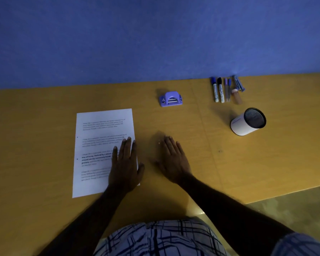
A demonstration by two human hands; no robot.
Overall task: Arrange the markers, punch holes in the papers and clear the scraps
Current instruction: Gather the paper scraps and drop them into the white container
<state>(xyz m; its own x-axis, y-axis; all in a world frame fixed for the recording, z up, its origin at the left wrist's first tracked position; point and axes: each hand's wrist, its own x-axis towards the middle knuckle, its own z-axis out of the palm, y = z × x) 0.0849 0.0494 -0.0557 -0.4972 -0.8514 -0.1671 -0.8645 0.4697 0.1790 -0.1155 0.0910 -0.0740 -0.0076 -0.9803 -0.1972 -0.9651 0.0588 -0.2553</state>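
Paper (100, 132) lies flat beneath the left hand (125, 166).

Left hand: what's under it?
The left hand lies flat on the printed paper, at its right edge. Text beneath the palm is covered; whether more sheets lie below cannot be seen.

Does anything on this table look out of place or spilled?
A few white scraps lie loose on the table by the right hand. The cup looks tilted, though the wide lens may cause that.
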